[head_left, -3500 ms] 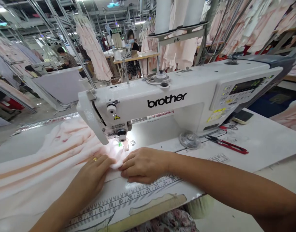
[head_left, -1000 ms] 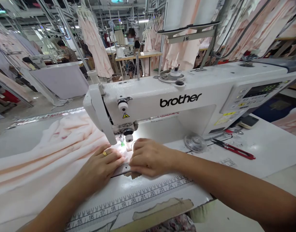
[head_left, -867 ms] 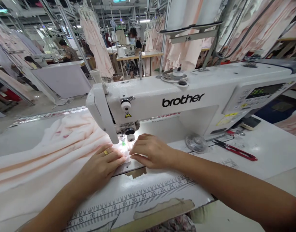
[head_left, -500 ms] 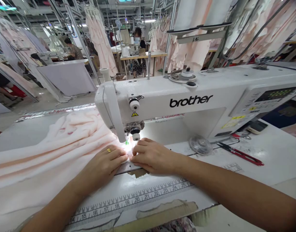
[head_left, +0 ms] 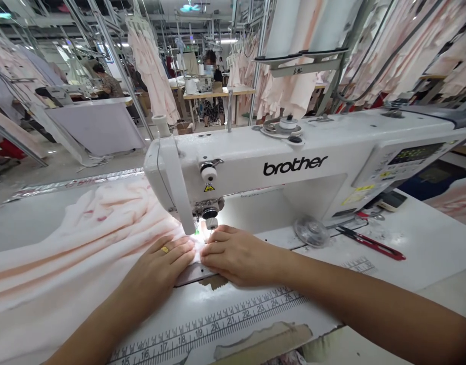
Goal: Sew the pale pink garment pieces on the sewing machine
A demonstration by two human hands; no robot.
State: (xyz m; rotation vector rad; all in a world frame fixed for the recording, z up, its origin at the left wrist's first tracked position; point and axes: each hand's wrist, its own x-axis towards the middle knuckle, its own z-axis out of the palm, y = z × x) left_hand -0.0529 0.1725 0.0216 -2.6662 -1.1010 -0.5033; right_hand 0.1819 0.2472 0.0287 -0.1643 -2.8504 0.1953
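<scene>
A white Brother sewing machine (head_left: 294, 157) stands on the white table (head_left: 408, 243). Pale pink fabric (head_left: 84, 238) lies bunched across the table's left half and runs under the presser foot (head_left: 209, 225). My left hand (head_left: 160, 263), with a gold ring, lies flat on the fabric just left of the needle, fingers stretched out. My right hand (head_left: 236, 253) presses the fabric's edge right in front of the presser foot, its fingers curled and close together. The fingertips of both hands nearly meet.
A clear bobbin disc (head_left: 312, 230) and red-handled thread snips (head_left: 372, 242) lie on the table to the right. A printed ruler (head_left: 218, 317) runs along the front edge. Pink garments hang on racks behind, and other people sit at distant tables.
Both hands have slid forward with the fabric's edge towards the presser foot, from well in front of it to right at it. The right hand's fingers have curled more.
</scene>
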